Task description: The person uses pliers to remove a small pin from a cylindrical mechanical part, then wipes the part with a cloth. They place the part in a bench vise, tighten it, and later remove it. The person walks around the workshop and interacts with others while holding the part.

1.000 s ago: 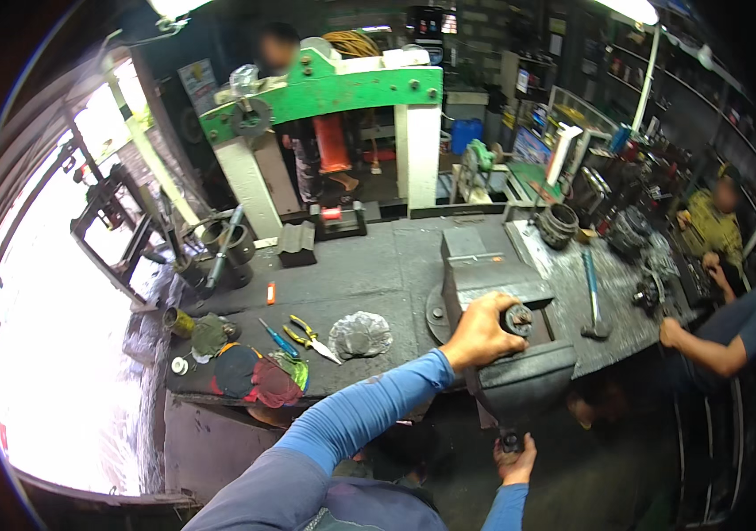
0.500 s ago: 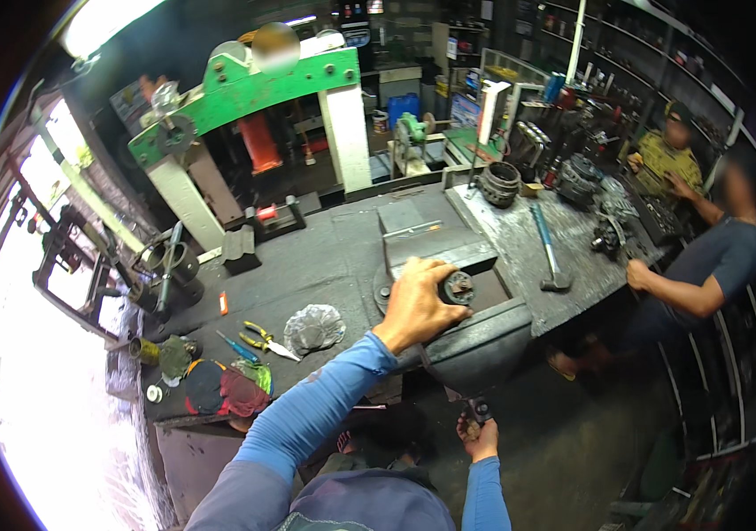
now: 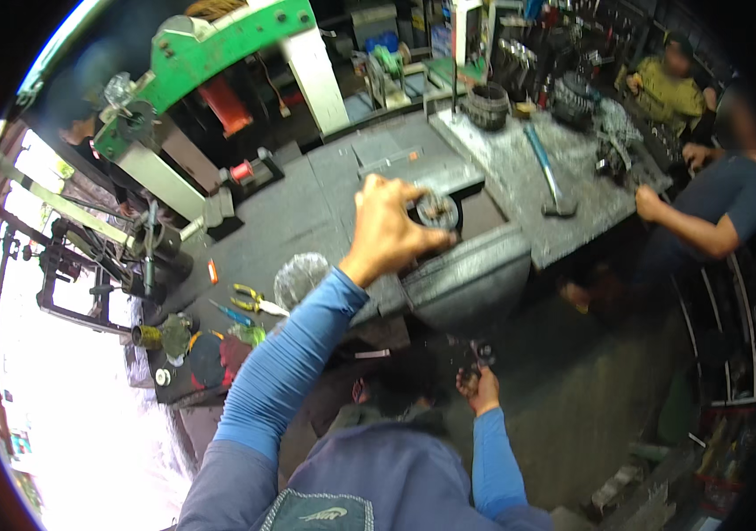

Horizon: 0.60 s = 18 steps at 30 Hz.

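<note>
My left hand (image 3: 385, 232) is closed around the rim of a round dark metal part (image 3: 438, 212), with thumb and fingers on opposite sides. The part is over the jaws of a large bench vise (image 3: 466, 265), and its open end with a brownish centre faces up. Below the vise's front, my right hand (image 3: 479, 388) is curled at the vise handle (image 3: 482, 354) by the end of the screw. Shadow partly hides the fingers there.
Left on the bench are pliers (image 3: 258, 301), a blue screwdriver (image 3: 231, 311) and a crumpled clear bag (image 3: 300, 279). A hammer (image 3: 548, 177) lies right, near a round metal housing (image 3: 487, 108). A green press frame (image 3: 227, 53) stands behind. Two people are at right, another far left.
The view has tilted and shifted. My left hand stays on the round part, now looking more turned toward me. My right hand remains low by the vise screw. A person shows at far left.
</note>
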{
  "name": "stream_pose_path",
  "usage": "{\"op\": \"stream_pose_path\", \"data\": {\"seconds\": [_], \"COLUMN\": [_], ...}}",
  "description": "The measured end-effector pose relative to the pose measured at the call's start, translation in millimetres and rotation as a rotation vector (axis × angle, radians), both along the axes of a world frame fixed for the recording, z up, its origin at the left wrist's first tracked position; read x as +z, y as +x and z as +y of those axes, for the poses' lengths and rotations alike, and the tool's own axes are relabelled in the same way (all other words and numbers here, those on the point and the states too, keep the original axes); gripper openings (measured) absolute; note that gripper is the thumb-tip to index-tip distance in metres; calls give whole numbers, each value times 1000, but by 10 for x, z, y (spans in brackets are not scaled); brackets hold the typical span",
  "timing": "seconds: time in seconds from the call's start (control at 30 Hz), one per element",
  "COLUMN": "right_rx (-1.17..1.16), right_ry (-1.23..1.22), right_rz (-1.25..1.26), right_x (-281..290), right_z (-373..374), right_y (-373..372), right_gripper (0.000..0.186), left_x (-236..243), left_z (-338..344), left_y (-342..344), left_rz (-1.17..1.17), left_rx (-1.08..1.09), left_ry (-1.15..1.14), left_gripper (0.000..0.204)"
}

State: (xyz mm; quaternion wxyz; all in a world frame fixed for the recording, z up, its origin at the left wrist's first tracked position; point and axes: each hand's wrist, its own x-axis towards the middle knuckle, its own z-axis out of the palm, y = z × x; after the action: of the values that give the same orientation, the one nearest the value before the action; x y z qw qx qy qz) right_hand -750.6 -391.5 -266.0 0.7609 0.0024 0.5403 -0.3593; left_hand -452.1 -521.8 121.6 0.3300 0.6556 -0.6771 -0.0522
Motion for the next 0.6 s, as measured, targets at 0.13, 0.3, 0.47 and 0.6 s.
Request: {"op": "stream_pose_path", "data": {"seconds": [0.13, 0.3, 0.47, 0.6], "right_rx": [137, 694, 961, 997], "right_ry": [21, 21, -70, -83], "right_rz": [194, 525, 598, 669], "right_x": [-84, -304, -440, -340], "right_z": [281, 668, 834, 722], "right_y": [-115, -316, -587, -727], "right_gripper": [25, 21, 22, 22], "left_x": [146, 212, -80, -550], "left_z": [189, 766, 1648, 2562], "left_y": [67, 277, 675, 700], "left_rz": [379, 1133, 1581, 1745], "left_rx": [29, -60, -150, -7], "left_ry": [77, -139, -379, -358], "left_gripper": [62, 44, 39, 38]}}
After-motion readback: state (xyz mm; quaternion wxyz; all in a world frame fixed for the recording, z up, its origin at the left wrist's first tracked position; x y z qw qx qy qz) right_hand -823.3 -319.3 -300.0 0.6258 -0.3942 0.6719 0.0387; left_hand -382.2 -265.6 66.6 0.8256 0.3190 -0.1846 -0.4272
